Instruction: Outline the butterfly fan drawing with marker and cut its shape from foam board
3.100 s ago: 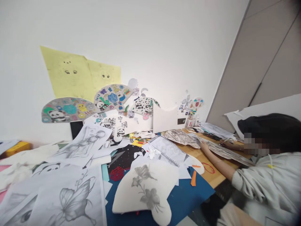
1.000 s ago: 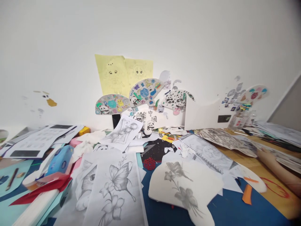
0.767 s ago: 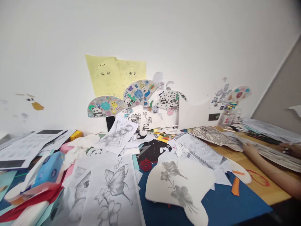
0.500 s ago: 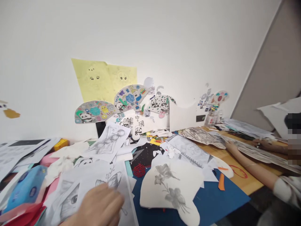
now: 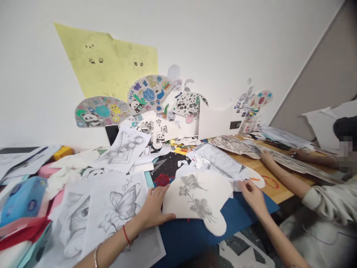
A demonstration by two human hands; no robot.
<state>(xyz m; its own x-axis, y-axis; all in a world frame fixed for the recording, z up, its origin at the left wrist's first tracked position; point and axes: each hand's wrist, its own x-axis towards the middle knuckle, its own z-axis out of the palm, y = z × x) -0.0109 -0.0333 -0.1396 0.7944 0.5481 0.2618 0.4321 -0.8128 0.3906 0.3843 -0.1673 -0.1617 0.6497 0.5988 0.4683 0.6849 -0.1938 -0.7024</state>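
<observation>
A white fan-shaped card point(image 5: 175, 197) with a grey butterfly and flowers drawn on it lies on a dark blue sheet point(image 5: 181, 238). At the card's left end rests my left hand point(image 5: 156, 204), fingers and thumb spread along the edge. My right hand point(image 5: 253, 195) is beyond the right edge, its fingertips pinched together; a small pale thing shows at them, too blurred to name. Left of the card, a paper with a pencil butterfly and flowers point(image 5: 124, 201) lies partly under my left forearm.
Drawings, a blue tissue pack point(image 5: 23, 201), a spiral sketchbook point(image 5: 214, 160) and a red cut-out point(image 5: 162, 180) crowd the table. Painted fans point(image 5: 102, 111) stand against the wall. At right, another person's arm point(image 5: 290, 183) reaches over a long patterned board point(image 5: 301, 169).
My left hand has moved right from over the butterfly paper to the card's left edge. My right hand has come into view at the right. The camera has tilted downward.
</observation>
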